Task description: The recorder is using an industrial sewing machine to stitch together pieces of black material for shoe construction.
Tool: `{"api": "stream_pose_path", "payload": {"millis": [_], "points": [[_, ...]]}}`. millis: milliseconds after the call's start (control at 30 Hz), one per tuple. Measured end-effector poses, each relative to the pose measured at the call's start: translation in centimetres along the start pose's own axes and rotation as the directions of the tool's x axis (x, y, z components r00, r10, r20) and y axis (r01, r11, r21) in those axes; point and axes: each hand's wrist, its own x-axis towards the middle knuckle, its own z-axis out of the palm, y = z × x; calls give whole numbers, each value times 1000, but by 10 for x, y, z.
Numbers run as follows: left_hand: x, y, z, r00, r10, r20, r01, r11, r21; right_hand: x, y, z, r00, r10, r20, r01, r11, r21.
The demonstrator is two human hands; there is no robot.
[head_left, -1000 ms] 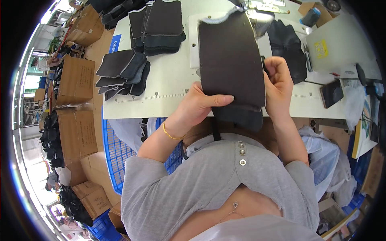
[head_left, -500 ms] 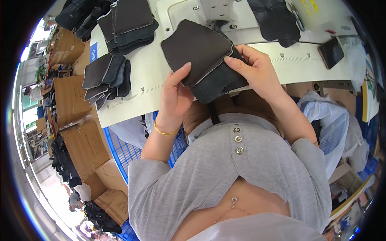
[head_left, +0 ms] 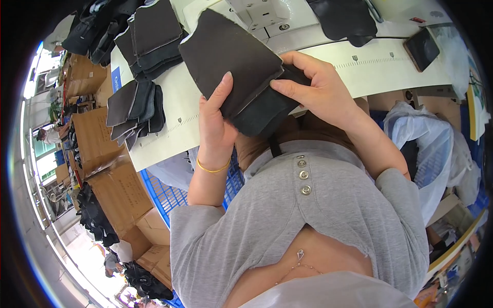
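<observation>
**Over the table edge, both hands on dark fabric**

Above the near edge of the white table, the person holds a stack of dark fabric pieces. The left hand closes on the stack's lower left side, thumb lying up across the top piece, fingers hidden beneath. The right hand pinches the stack's right edge, thumb on top and fingers curled around a darker piece under it. The stack hangs partly over the table, partly over the person's lap. On the table to the left lie two piles of similar dark pieces, one farther back. A phone rests at the table's right end. Cardboard boxes stand left of the table.
</observation>
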Motion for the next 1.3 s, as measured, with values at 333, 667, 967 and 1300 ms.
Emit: {"api": "stream_pose_path", "payload": {"millis": [333,667,967,1300], "points": [[2,-1,5,953,304,-18,-300,947,114,-9,-12,-1,976,123,-177,-122,992,19],[3,9,8,956,294,-1,-294,954,59,-12,-16,2,985,99,-144,-77,986,146],[12,26,10,942,334,27,-334,929,157,-3,-23,-2,992,86,-88,-70,984,166],[69,106,32,924,316,216,-367,892,263,55,-50,11,995,-30,-98,50,976,213]]}}
